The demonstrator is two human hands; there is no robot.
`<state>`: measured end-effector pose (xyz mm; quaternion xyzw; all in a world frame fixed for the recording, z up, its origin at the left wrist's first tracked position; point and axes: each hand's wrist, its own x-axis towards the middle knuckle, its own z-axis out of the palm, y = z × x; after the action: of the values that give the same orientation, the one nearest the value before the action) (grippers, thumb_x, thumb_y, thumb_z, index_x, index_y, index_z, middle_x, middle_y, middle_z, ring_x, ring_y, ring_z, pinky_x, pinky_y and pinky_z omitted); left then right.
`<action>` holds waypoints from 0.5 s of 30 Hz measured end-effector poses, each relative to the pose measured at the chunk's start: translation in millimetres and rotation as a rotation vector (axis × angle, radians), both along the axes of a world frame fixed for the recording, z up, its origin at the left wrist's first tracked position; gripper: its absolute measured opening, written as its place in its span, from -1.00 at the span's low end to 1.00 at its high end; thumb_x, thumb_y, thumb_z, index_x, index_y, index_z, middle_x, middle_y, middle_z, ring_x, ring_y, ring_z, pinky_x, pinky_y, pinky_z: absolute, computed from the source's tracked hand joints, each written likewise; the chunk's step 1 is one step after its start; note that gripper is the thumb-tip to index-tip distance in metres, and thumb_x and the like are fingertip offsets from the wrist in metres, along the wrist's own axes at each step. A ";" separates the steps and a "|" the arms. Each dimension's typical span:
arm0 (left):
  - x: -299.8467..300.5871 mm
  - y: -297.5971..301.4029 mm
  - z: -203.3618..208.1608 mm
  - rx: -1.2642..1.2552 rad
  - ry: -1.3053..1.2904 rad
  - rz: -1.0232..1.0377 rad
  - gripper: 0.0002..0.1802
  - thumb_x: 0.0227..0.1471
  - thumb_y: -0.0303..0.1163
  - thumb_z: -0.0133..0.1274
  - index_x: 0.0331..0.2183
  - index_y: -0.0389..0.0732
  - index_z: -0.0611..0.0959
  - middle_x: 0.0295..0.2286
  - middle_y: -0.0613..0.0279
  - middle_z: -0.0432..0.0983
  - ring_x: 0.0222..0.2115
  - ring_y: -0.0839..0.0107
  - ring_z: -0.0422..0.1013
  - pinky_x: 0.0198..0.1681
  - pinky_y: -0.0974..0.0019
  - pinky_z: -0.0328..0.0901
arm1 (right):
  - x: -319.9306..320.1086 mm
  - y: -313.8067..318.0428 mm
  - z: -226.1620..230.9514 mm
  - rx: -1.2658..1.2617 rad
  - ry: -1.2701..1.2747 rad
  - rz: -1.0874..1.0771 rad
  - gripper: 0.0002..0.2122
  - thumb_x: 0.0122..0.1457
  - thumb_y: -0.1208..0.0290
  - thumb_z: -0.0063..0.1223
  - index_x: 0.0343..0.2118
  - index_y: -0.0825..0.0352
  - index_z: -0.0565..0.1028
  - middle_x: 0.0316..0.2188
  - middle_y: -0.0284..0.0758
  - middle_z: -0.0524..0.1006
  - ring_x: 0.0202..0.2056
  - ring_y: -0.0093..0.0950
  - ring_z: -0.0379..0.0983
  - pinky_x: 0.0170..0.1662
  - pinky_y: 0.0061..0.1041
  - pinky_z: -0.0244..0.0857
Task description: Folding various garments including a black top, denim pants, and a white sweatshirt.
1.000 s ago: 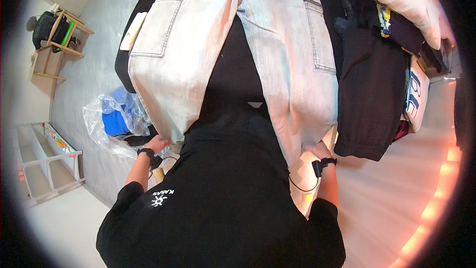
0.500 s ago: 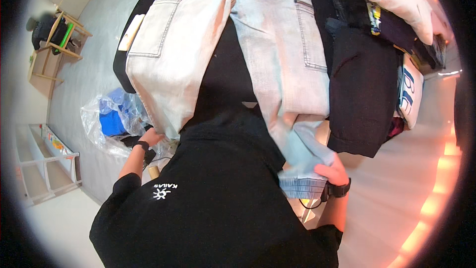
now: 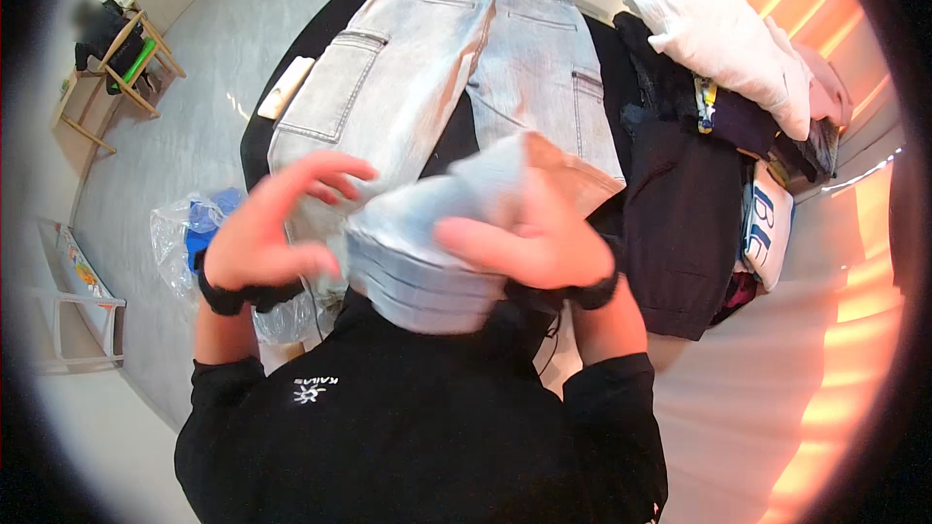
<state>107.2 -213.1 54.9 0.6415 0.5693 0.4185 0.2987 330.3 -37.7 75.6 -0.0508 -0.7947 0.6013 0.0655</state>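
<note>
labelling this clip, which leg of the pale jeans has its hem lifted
The leg on the picture's right: the right hand holds its banded hem up, while the other leg lies spread out.

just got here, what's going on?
A person is handling light-wash denim cargo pants spread on a black surface. The right hand holds the gathered cuff of one leg, lifted and bent back toward the middle. The left hand is open beside that cuff; the blur makes any contact hard to tell. The other leg lies extended. Dark trousers lie to the right.
</note>
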 end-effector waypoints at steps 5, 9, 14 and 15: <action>31.6 12.5 -6.2 0.130 0.218 -0.041 0.00 -0.41 -0.27 0.43 0.07 -0.24 0.27 0.04 -0.01 0.17 0.06 0.10 0.20 0.07 0.22 0.15 | -42.9 -12.7 -23.4 -0.004 -0.036 -0.038 -0.73 0.15 0.29 0.06 -0.25 0.44 0.48 -0.46 -0.41 0.51 -0.42 -0.65 0.38 -0.33 -0.59 0.27; 21.3 20.3 -26.9 0.270 0.276 0.193 -0.37 -0.28 -0.51 0.26 -0.07 -0.27 0.42 -0.15 0.00 0.36 -0.09 0.15 0.35 -0.07 0.30 0.25 | -48.4 -9.5 -34.0 -0.173 0.096 -0.085 -0.69 0.15 0.27 0.05 -0.22 0.48 0.47 -0.42 -0.23 0.55 -0.38 -0.50 0.45 -0.29 -0.49 0.32; -1.4 17.3 -28.3 0.132 -0.027 0.398 -0.80 -0.07 -0.57 0.07 -0.29 -0.34 0.56 -0.47 0.22 0.53 -0.41 0.51 0.43 -0.29 0.41 0.31 | -44.2 4.3 -49.6 -0.059 0.190 -0.086 -0.65 0.08 0.28 0.15 -0.16 0.42 0.42 -0.36 -0.24 0.53 -0.32 -0.48 0.47 -0.24 -0.50 0.32; -2.8 17.3 -24.6 0.164 -0.038 0.474 -0.81 0.00 -0.49 0.06 -0.28 -0.35 0.57 -0.46 0.29 0.53 -0.40 0.61 0.38 -0.31 0.45 0.30 | -41.3 6.1 -48.2 0.225 0.165 -0.209 -0.62 0.02 0.29 0.20 -0.15 0.39 0.40 -0.40 -0.26 0.51 -0.35 -0.44 0.46 -0.25 -0.48 0.32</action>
<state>104.4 -195.8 30.3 0.5043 0.6622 0.5336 0.1499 289.0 -31.7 27.4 -0.0762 -0.8393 0.5005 0.1979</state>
